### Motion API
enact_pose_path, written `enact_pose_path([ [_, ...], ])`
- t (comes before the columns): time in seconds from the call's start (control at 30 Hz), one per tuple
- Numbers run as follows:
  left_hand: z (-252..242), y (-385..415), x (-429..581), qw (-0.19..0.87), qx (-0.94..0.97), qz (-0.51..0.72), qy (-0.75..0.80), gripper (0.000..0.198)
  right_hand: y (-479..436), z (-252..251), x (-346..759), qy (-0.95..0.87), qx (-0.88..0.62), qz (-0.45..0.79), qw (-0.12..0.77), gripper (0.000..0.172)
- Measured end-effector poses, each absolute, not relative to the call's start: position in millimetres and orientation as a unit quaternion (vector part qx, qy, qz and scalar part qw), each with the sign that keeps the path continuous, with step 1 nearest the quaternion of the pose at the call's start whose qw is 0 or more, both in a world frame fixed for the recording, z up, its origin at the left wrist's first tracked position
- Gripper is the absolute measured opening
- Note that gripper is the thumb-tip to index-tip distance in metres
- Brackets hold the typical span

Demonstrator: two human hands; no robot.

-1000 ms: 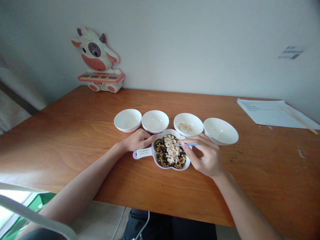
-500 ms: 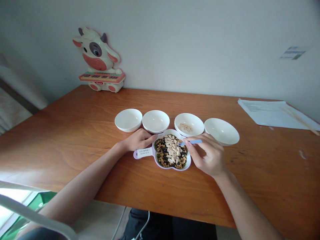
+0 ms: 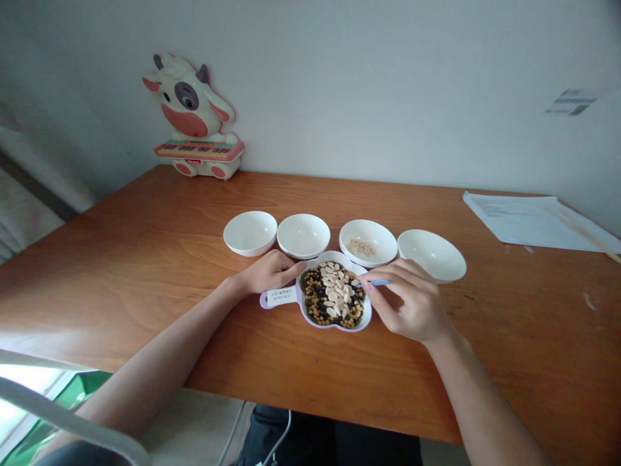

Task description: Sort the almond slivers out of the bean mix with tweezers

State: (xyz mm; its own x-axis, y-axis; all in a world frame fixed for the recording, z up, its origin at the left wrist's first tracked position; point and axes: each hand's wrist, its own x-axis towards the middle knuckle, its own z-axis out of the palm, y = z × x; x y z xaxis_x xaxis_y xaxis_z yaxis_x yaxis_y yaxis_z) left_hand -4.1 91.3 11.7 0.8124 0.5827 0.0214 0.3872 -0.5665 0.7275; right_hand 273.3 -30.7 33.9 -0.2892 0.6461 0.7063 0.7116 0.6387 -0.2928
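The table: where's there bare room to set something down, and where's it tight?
Bare wood on the table lies left of the leftmost bowl, below the cow toy, and right of the rightmost bowl, below the papers. It's crowded around the seed dish, between the bowls, the left hand and the right hand holding blue tweezers.

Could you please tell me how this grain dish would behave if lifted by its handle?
The shallow dish would probably tip, its load sitting beyond the narrow handle. The small round grains look apt to roll, and the pale flakes on top may slide.
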Motion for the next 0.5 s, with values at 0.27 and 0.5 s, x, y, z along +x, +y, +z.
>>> enact_pose_path([
  [0.27,14.5,89.9,-3.5,0.37,0.878,0.135,0.273,0.061,-30.6,33.0,276.8,-0.822,-0.4,-0.012,0.406,0.03],
  [0.5,16.3,89.2,-2.8,0.374,0.876,0.135,0.274,0.061,-30.2,33.1,276.0,-0.82,-0.407,-0.007,0.402,0.027],
])
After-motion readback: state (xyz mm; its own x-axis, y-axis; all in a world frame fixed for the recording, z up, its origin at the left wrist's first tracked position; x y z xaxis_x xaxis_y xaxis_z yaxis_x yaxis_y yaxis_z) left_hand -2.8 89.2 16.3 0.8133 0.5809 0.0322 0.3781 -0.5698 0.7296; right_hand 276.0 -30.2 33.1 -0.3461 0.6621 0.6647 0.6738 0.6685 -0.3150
